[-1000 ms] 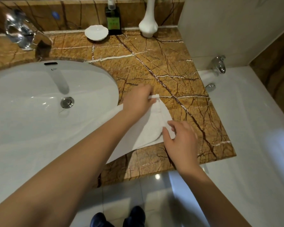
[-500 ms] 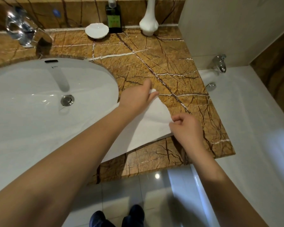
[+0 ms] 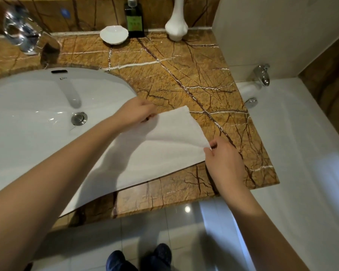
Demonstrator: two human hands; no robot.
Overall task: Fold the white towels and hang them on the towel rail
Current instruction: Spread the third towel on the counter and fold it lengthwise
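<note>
Two hands hold one white towel [image 3: 155, 151] lying on the marble counter [image 3: 184, 75] and over the sink [image 3: 37, 114] rim: left hand [image 3: 134, 113] pinches its far edge, right hand [image 3: 222, 159] pinches its near-right corner.

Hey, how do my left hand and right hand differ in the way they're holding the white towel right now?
The left hand pinches the white towel on its far edge, beside the sink; the right hand pinches its near right corner, over the marble counter. The left hand is stretched farther from the body; the right hand is closer in. Both pinch the same end of the towel.
</note>
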